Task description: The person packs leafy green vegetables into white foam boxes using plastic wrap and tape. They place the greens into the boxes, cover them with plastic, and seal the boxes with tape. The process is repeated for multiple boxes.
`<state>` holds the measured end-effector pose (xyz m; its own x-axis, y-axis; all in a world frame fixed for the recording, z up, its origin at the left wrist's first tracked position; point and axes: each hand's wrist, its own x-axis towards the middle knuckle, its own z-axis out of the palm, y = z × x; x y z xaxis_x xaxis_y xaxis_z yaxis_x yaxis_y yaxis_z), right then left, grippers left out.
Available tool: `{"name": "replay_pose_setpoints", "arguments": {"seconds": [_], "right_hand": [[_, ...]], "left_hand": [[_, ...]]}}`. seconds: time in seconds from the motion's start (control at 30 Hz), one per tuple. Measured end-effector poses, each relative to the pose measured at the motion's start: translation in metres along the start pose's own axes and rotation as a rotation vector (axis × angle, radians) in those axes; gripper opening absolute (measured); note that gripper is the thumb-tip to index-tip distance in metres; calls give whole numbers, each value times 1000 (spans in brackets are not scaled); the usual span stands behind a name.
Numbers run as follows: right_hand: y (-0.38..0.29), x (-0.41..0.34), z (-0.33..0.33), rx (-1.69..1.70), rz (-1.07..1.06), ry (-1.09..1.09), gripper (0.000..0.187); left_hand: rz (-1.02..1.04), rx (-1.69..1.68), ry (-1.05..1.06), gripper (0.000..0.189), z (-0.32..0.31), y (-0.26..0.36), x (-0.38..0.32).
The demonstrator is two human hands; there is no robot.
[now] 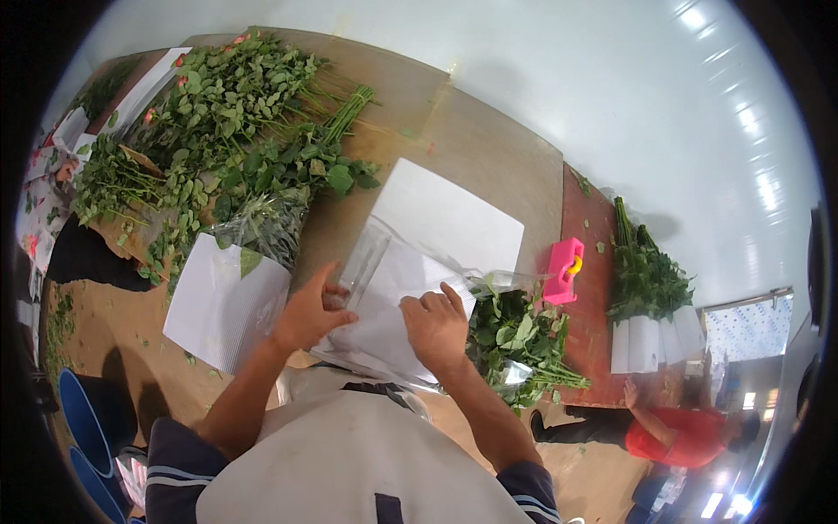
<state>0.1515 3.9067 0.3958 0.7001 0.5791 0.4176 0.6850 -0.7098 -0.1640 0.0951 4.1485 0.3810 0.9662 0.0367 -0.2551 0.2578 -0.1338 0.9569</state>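
Observation:
Fingers spread, my left hand (313, 311) is at the left edge of a clear plastic sleeve (366, 262), its thumb over the film; whether it grips the film I cannot tell. My right hand (435, 324) has curled fingers on or just above a white corrugated sheet (386, 308) covered partly by the film; a hold is not clear. Behind it lies a plain white board (452, 216). Leafy stems (524, 327) lie right of my right hand. Left of my left hand, a white corrugated wrap (226, 304) stands beside foliage in clear film (265, 226).
Rose stems (229, 98) with red blooms cover the table's back left. A pink tape dispenser (560, 272) stands right of the boards. Wrapped bouquets (648, 288) are at the far right, near a person in red (677, 435). Blue buckets (85, 419) stand lower left; another person's patterned sleeve (42, 196) shows behind.

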Motion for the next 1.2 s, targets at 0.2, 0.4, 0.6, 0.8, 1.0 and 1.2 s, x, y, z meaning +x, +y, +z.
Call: {"name": "replay_pose_setpoints", "arguments": {"seconds": [0.2, 0.4, 0.6, 0.8, 1.0, 1.2], "right_hand": [[-19, -11, 13, -35, -24, -19, 9], [-26, -20, 16, -80, -59, -57, 25], [-31, -22, 19, -136, -74, -108, 31], [-30, -17, 16, -184, -111, -201, 26], [-25, -17, 11, -140, -113, -257, 27], [42, 9, -22, -197, -129, -386, 37]], "left_hand": [[-128, -36, 1, 87, 10, -17, -1], [-126, -96, -30, 86, 6, -22, 1], [-64, -87, 4, 89, 14, -15, 7], [-100, 179, 208, 69, 32, -12, 23], [-96, 160, 207, 50, 27, -15, 29], [-136, 74, 170, 47, 26, -11, 28]]}}
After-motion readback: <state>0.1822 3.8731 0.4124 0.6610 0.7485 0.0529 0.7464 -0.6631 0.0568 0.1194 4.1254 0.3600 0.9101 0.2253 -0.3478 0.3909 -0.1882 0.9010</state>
